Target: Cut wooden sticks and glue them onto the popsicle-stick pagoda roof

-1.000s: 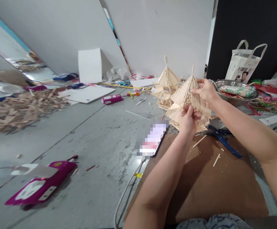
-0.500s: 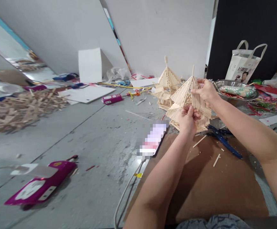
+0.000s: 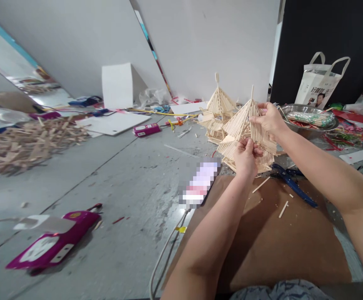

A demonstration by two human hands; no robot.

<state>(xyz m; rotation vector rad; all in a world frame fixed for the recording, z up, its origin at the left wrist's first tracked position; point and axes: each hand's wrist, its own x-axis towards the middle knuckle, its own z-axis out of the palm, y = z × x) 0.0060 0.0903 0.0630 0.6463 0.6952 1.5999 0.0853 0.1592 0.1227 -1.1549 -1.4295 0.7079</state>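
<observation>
A small pagoda model made of pale wooden sticks (image 3: 239, 123) stands at the far edge of the brown board, its pointed roof topped by a single upright stick. My right hand (image 3: 271, 120) grips the right side of the upper roof between thumb and fingers. My left hand (image 3: 245, 156) is closed at the front, pinching near the roof's lower edge; its fingertips partly hide what they hold. Close behind on the left is a second stick pagoda (image 3: 219, 102). Blue-handled pliers (image 3: 296, 189) lie beside the model, with loose stick pieces (image 3: 283, 209) nearby.
A phone (image 3: 202, 183) with a white cable lies left of the brown board (image 3: 281, 250). Purple power strips (image 3: 56, 241) and a heap of wood scraps (image 3: 28, 141) are on the left. At the right stand a metal bowl (image 3: 331, 125) and a white bag (image 3: 313, 85).
</observation>
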